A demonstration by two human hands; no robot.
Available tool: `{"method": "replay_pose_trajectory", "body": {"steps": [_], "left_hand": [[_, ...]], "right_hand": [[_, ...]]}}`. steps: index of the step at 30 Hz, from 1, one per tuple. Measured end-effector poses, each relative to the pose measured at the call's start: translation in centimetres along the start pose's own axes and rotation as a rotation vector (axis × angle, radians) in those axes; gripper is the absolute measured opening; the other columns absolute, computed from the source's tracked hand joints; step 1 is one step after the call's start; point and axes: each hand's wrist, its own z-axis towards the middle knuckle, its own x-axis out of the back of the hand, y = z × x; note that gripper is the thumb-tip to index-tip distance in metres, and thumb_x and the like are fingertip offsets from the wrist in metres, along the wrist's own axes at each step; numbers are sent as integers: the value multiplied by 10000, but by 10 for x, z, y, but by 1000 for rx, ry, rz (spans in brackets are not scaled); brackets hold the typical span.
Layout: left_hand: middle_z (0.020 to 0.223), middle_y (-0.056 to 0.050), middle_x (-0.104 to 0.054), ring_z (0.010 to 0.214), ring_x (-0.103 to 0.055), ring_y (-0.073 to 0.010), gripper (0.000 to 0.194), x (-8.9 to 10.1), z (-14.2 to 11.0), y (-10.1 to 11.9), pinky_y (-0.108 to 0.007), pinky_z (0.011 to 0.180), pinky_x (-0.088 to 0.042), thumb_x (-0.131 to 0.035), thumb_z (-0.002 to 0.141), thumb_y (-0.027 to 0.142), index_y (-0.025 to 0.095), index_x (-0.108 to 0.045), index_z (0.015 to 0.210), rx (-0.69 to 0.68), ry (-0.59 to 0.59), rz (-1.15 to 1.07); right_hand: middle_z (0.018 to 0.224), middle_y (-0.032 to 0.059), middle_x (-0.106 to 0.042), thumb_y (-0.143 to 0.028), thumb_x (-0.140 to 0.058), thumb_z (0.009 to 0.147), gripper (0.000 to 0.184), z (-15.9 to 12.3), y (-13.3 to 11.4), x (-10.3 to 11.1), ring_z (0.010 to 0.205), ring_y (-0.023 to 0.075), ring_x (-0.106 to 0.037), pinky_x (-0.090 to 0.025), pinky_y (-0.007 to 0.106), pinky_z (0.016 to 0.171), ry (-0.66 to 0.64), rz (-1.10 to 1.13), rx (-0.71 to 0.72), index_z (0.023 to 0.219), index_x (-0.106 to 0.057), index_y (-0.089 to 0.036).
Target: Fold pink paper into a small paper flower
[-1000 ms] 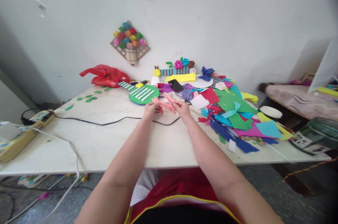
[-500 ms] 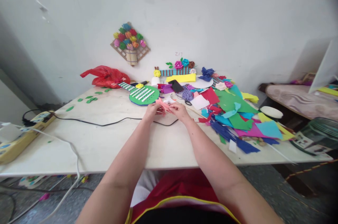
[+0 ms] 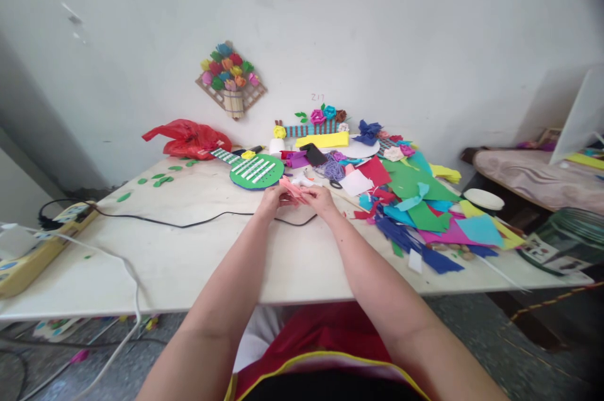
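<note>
Between my two hands is a folded piece of pink crepe paper, held just above the table. My left hand has its fingers closed on the paper's left side. On the right side, my right hand pinches it too. Fingers hide part of the paper, so its exact shape is hard to make out. Just beyond my left hand lies a green guitar-shaped craft with white strips and a yellow flower. A pair of scissors rests close to my right hand.
Coloured paper scraps heap up on the right, near a glass jar. A black cable crosses the table toward a power strip. Green paper leaves and a red plastic bag lie at the left. Purple yarn sits behind my hands.
Both hands stay in nearly the same place, holding the pink paper. Its upper edge has shifted slightly between my fingers. The view has moved very slightly.
</note>
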Motion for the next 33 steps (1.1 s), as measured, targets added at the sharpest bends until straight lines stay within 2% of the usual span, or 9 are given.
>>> {"method": "replay_pose_trajectory", "body": {"steps": [5, 12, 21, 29, 33], "left_hand": [[676, -113, -671, 637, -640, -217, 179, -1, 0, 0, -334, 624, -528, -589, 597, 273, 107, -636, 646, -5, -12, -29], [674, -108, -678, 623, -629, -200, 187, -1, 1, -2, -335, 636, -533, -595, 593, 273, 103, -654, 643, -6, -34, -48], [650, -103, -663, 598, -625, -194, 282, -4, -4, 2, -324, 619, -528, -650, 598, 359, 85, -654, 666, -4, -29, -63], [615, -83, -646, 594, -613, -175, 173, -6, -4, 1, -346, 656, -537, -619, 589, 261, 91, -615, 625, -26, 8, -50], [609, -75, -640, 607, -616, -174, 155, -7, -3, 1, -355, 665, -542, -610, 584, 235, 86, -606, 629, -20, 19, -53]], "right_hand": [[894, 28, -710, -251, -598, 729, 180, -1, -2, 0, 832, 175, -645, -489, 290, 755, 14, -20, -10, 859, -719, -225], [918, 17, -703, -270, -591, 743, 179, -3, -8, 0, 841, 173, -637, -484, 283, 747, 27, -106, -29, 870, -716, -249], [874, 25, -694, -256, -578, 755, 170, -9, -29, 7, 807, 155, -619, -455, 250, 700, 21, -204, -44, 851, -714, -220], [859, 26, -692, -286, -595, 739, 142, -11, -33, 7, 781, 158, -616, -451, 253, 695, 42, -187, -55, 793, -700, -207], [789, 12, -690, -321, -626, 712, 196, -11, -30, 6, 710, 152, -610, -459, 257, 655, 65, -122, -105, 867, -671, -211]]}}
